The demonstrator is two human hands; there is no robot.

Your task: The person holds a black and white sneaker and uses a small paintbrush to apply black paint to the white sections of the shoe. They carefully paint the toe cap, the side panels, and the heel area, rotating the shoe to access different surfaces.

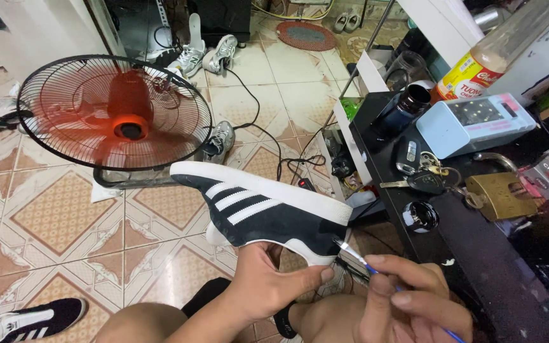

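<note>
Nearest you, your right hand (408, 298) is pinched shut around a thin blue-handled brush (366, 263), its bristle tip touching the white sole edge at the heel of the dark sneaker (262, 213). Your left hand (274, 286) is clamped under that shoe, fingers wrapped round its upturned bottom, holding it sole-up above your knees. You seem to be mid-stroke, touching up the sole rim; the next pass calls for a steady, light drag along the edge, keeping off the dark suede. Just beyond, on the black table (478, 254), sits a small open jar (420, 216). Farther off, the floor fan (114, 114) spins.
</note>
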